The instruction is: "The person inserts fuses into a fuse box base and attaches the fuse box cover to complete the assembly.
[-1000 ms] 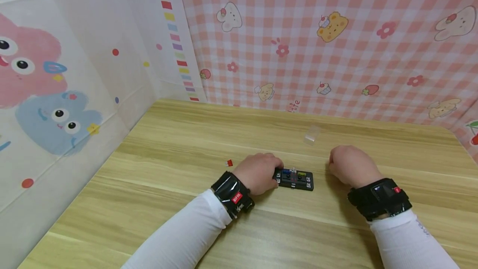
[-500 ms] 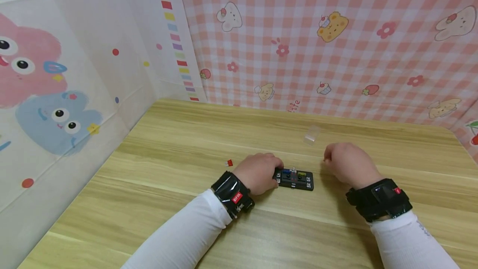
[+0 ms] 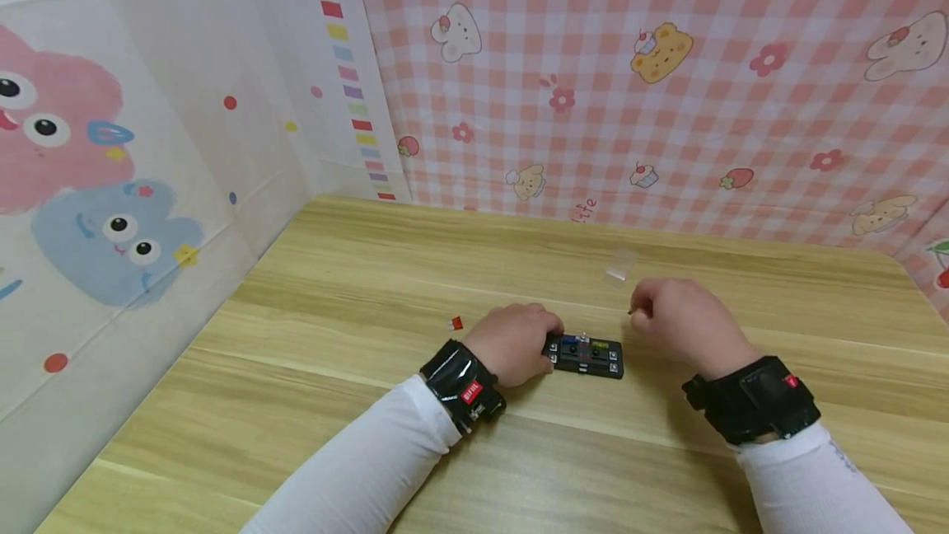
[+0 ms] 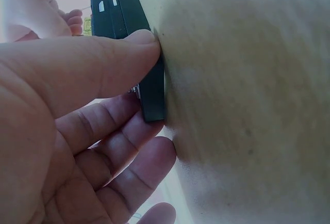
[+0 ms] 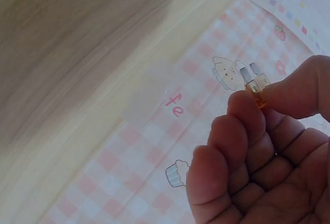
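My left hand [image 3: 513,343] grips the left end of a black fuse block [image 3: 586,356] lying on the table. In the left wrist view the thumb presses one long side of the block [image 4: 152,91], with the fingers at its end and other side. A blue fuse [image 3: 569,339] and a yellow fuse [image 3: 600,345] sit in the block. My right hand [image 3: 685,324] is just to the right of the block, held above the table. Between thumb and index finger it pinches an amber blade fuse [image 5: 258,89], whose two metal prongs point away from the fingers.
A red blade fuse [image 3: 455,323] lies on the wooden table [image 3: 356,353], left of my left hand. Behind the block lies a clear plastic cover [image 3: 619,269]. Patterned cloth [image 3: 563,138] hangs along the table's back and left edges.
My right hand has moved left, toward the fuse block, and turned so its pinching fingertips show more. The left hand and the block have stayed where they were.
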Demonstrator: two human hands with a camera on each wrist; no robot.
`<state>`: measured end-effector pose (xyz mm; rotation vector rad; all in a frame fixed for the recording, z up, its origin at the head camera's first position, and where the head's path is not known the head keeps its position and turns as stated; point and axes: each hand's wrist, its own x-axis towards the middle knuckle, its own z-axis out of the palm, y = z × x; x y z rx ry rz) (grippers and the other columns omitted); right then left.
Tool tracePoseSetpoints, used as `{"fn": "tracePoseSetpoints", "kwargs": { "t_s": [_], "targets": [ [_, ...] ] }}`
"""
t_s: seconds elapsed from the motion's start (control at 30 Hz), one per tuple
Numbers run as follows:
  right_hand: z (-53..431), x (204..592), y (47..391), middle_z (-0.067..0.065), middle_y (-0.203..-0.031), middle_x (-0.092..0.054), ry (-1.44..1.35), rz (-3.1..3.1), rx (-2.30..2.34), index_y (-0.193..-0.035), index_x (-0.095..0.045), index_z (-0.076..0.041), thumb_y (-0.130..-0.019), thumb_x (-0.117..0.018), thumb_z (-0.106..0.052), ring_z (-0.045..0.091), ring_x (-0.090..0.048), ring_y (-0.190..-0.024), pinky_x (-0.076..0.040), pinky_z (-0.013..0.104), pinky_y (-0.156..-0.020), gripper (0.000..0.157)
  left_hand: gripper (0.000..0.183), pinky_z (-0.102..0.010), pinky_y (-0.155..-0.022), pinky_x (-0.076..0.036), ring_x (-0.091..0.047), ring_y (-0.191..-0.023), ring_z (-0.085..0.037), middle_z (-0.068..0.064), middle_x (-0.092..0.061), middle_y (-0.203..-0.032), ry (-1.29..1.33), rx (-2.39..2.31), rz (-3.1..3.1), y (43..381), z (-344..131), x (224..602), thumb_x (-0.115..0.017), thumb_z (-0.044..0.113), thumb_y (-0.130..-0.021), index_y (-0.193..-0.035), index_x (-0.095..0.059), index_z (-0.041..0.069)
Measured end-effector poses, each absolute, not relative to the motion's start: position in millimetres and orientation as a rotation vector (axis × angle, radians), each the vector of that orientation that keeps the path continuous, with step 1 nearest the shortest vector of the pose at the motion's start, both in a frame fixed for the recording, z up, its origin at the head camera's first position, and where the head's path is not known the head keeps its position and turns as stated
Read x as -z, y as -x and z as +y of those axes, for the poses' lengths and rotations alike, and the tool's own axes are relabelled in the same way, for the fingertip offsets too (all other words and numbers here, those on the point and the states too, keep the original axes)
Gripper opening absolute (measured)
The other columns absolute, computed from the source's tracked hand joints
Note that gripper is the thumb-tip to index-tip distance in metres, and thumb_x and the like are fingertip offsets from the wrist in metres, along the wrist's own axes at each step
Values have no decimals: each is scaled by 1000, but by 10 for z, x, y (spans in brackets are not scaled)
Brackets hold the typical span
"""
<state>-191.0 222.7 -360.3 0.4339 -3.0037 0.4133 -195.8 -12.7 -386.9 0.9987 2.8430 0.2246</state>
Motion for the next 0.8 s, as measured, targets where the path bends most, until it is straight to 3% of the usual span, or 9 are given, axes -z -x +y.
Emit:
{"fn": "tracePoseSetpoints", "kwargs": {
  "t_s": [0.8],
  "targets": [
    [2099,3559,1868,-3,-73,-59,-709,-2892,-621,-86,-68,-12,-80,-63,-9,12,-48,-63,-45,33,-58,9,44,-35,-85,-46,-51,-96,-12,5,-58,-111,-1014,-235,2838,1963,-134,3868,-72,38,-80,-119,-61,20]
  ]
}}
